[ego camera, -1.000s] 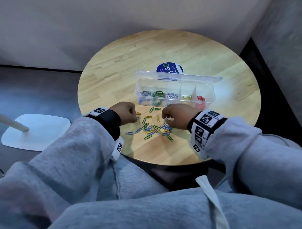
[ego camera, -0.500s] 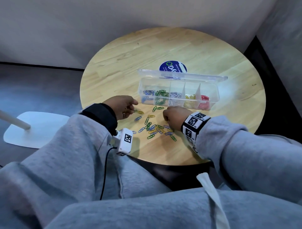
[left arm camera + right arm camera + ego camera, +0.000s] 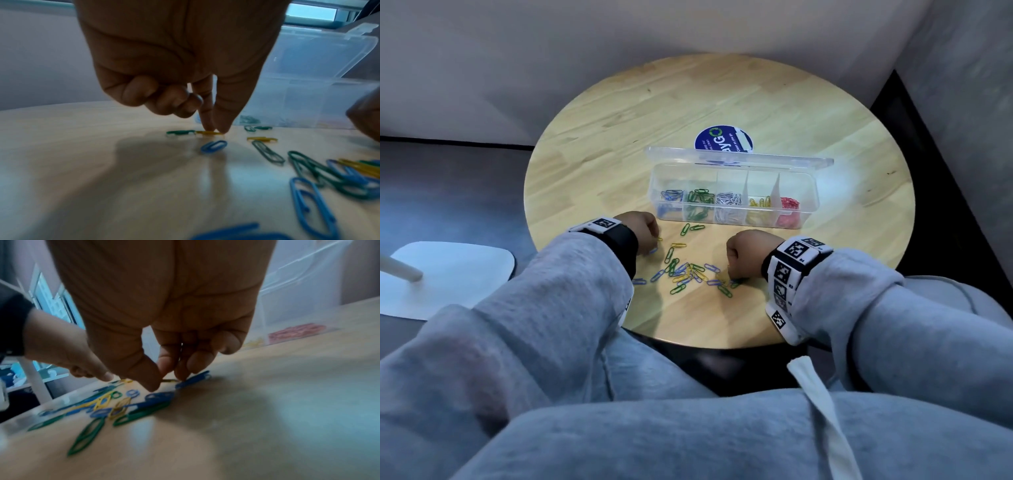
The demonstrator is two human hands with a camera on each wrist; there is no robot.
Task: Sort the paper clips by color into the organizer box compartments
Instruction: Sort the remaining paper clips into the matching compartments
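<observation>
Round wooden counter, pale grain, glossy. Organizer box, clear plastic, lid hinged open behind; five compartments left to right: blue, green, white, yellow, red clips. A round blue sticker lies on the counter just behind the box.

Loose pile of paper clips in front of the box: blue, green and yellow wire loops, overlapping.

Left hand, in front of the box's left end: thumb and forefinger tips pinch down on a yellow clip lying flat, green clip touching its end; other fingers curled.

Right hand, in front of the box's right half, at the pile's edge: fingertips drawn close together on a clip; colour blurred, grip unclear.

Grey sleeves, tagged wristbands. White stool base on the floor, well left of the box.
</observation>
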